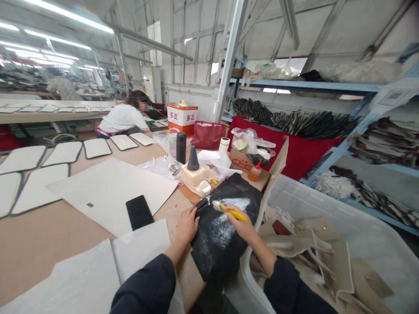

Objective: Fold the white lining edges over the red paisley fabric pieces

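Note:
My right hand (241,223) is closed round the yellow handle of a brush (234,213), whose pale bristles hang over a black sheet (209,257) smeared with white paste. By the sheet's left edge, my left hand (187,224) has its fingers curled on a narrow black piece (204,202) with a white smear at its far end. The bristle tip is close to this piece; whether they touch I cannot tell. Just beyond stands a paste-stained pale container (194,175) with a dark cone (193,158) on top.
A black phone (139,211) lies on white board (114,192) to the left. White dark-edged panels (62,153) cover the table farther off. Bottles, including a dark one (181,147), stand behind. A bin (294,192) of beige bags is at right. Another person (122,115) bends over the table.

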`<state>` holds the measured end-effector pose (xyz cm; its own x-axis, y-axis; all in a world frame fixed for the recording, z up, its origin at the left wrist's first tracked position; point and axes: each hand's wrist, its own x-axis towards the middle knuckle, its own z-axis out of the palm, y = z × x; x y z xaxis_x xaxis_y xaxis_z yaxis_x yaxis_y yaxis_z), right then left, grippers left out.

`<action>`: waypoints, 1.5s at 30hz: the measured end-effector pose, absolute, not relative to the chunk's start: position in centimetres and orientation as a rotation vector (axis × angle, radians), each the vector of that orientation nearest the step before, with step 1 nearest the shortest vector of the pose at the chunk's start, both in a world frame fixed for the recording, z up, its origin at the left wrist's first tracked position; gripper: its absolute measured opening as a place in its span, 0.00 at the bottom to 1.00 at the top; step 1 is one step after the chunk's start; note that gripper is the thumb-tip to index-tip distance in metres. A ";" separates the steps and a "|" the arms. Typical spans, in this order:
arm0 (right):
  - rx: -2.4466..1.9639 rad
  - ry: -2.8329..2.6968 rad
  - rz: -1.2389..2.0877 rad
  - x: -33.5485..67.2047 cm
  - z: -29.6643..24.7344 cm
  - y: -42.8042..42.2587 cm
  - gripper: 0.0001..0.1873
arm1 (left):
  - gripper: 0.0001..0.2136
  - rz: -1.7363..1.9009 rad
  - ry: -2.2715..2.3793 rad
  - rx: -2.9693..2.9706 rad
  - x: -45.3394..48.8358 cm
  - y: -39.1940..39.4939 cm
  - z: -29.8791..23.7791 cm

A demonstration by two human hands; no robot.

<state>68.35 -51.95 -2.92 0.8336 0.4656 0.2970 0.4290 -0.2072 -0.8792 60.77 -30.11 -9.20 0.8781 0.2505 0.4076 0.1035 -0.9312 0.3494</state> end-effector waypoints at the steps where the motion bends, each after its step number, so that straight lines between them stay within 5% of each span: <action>1: -1.820 -0.689 0.093 67.4 -3.7 -51.4 0.16 | 0.17 0.649 0.266 2.725 60.7 -30.1 -9.2; 6: -1.905 -0.527 0.300 66.0 -6.4 -53.1 0.15 | 0.17 0.641 0.262 2.710 60.6 -30.2 -9.0; 12: -1.788 -0.396 0.570 69.1 -2.2 -54.1 0.14 | 0.17 0.683 0.250 2.705 60.8 -30.0 -9.2; 19: -2.052 -0.248 0.038 79.0 -0.8 -48.9 0.18 | 0.18 0.703 0.246 2.714 60.8 -29.7 -9.4; 27: -2.390 -0.157 -0.233 86.2 -0.9 -52.1 0.08 | 0.18 0.682 0.287 2.696 60.8 -29.6 -9.5; 32: -2.510 -0.487 -0.202 86.0 -2.7 -48.3 0.08 | 0.18 0.694 0.282 2.685 60.9 -29.4 -9.7; 45: -2.273 -0.054 -0.278 93.0 -2.7 -53.7 0.15 | 0.18 0.761 0.293 2.696 61.2 -28.6 -11.3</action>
